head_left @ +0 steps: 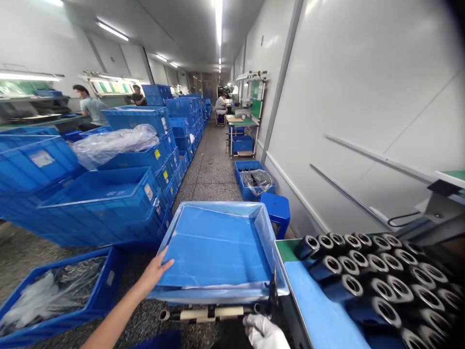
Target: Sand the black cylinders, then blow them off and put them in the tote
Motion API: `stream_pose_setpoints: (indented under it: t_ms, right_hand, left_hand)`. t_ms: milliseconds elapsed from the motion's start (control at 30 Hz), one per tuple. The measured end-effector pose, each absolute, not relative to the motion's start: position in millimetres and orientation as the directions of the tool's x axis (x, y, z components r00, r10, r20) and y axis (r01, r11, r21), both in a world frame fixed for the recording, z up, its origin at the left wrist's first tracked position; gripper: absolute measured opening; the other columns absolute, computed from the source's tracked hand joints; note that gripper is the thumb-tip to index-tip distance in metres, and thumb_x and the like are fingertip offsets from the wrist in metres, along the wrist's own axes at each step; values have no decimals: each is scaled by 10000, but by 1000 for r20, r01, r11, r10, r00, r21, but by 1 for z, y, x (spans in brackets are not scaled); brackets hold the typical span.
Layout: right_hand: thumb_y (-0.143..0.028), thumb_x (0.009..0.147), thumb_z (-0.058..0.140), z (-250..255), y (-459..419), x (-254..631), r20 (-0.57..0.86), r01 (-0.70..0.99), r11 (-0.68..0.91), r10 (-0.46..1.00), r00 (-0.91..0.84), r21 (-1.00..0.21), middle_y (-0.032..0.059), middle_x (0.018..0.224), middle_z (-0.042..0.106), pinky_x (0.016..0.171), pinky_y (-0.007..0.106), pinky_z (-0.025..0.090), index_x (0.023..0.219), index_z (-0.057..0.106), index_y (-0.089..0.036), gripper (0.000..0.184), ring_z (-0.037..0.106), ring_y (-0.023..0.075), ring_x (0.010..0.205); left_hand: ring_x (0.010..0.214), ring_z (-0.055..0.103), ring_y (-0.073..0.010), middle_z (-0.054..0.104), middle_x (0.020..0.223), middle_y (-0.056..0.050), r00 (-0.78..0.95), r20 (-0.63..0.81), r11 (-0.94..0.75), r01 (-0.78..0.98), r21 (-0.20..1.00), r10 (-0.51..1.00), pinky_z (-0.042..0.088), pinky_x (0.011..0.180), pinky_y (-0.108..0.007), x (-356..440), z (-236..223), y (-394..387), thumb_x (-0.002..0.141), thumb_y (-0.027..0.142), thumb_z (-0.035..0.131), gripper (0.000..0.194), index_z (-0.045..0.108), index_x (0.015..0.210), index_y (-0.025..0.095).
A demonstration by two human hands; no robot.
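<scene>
A blue plastic crate [271,232] lies in front of me, its bottom covered by a flat blue sheet [214,247]. Bare, my left hand [159,269] grips the crate's left rim, thumb reaching over the inner side. My right hand [264,332] wears a white glove and is low, just below the crate's near right corner. Its fingers are curled, and what they hold, if anything, is hidden. Close above it, a dark pointed tool [273,293] stands by the crate corner; its kind is unclear. A cream pipe frame [212,314] runs under the crate's near edge.
Many black cylinders with metal rings [385,286] stand on the bench [319,310] at right. Stacked blue crates [98,203] line the left side, with a bag-filled crate [105,286] on the floor. A blue stool [276,208] stands beyond. Several people sit farther off.
</scene>
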State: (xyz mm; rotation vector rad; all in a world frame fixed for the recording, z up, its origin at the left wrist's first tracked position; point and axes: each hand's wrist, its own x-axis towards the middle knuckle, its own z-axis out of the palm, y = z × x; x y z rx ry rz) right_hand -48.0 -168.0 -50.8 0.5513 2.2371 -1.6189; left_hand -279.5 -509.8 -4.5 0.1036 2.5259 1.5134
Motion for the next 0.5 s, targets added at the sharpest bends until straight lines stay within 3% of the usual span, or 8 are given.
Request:
stream_pose_setpoints:
  t_ms: [33,100,200,300,400,500]
  right_hand:
    - [-444,790,561,-49,-167,-47,-482,498,306,131,-866,-812,56,969,722,879,280,513,1089,736,-211,417,677,223,925]
    - [-448,794,580,-41,-170,-44,-464,483,346,143,-874,-804,53,969,719,910,279,498,1113,729,-222,418,669,222,948]
    - [-450,838,551,-21,-183,-38,-395,439,346,193,-898,-829,56,1081,700,973,272,465,1134,717,-224,408,639,212,1046]
    - [-440,880,501,-4,-199,-30,-390,479,323,304,-869,-816,55,1131,684,990,267,451,1141,709,-224,397,625,196,1075]
    - [-442,886,493,1,-212,-18,-425,529,295,350,-835,-796,48,1124,684,977,266,458,1136,709,-232,392,628,189,1059]
    - [-467,879,493,-5,-218,-2,-443,566,217,430,-787,-795,54,1113,686,969,273,473,1120,711,-220,408,634,193,1050]
  left_hand:
    - [1401,383,-380,438,1500,-175,-985,-36,607,73,791,166,336,1157,-524,-282,-19,-505,812,431,629,735,442,1456,132]
    - [1480,214,-354,261,1592,-155,-935,123,765,344,544,333,200,1208,-534,-288,-42,-492,839,321,571,689,405,1482,138]
    - [1508,122,-319,109,1635,-87,-763,123,716,640,278,634,125,1203,-575,-303,-63,-464,893,310,521,675,302,1530,259]
    - [1500,177,-305,158,1628,-82,-664,66,640,739,210,745,86,1199,-585,-328,-82,-437,939,416,487,621,310,1522,299]
    - [1488,234,-249,256,1606,-51,-549,100,524,828,198,830,3,1219,-536,-353,-111,-425,983,393,404,539,330,1511,315]
    - [1486,238,-243,270,1601,-44,-518,116,490,848,203,848,-8,1221,-528,-362,-151,-426,986,365,384,540,313,1519,306]
